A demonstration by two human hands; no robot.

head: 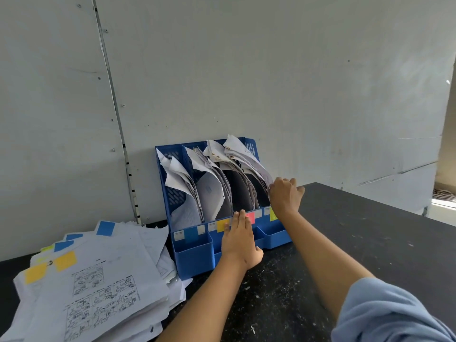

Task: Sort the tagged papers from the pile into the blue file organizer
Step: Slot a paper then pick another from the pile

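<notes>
The blue file organizer (192, 253) stands against the wall, its several slots stuffed with curled white papers (237, 154). Coloured tags mark the slot fronts: blue, yellow, pink and green. My left hand (238, 239) lies flat, fingers straight, against the organizer's front at the yellow and pink tags. My right hand (285, 193) reaches to the rightmost slot, and its fingers curl round the edge of the papers there. The pile of tagged papers (98, 280) lies on the table at the left, with yellow and blue tags on the top sheets.
The black table (370, 243) is flecked with white specks and runs to the right. A grey panelled wall (296, 82) stands right behind the organizer. My light blue sleeve (385, 314) fills the lower right corner.
</notes>
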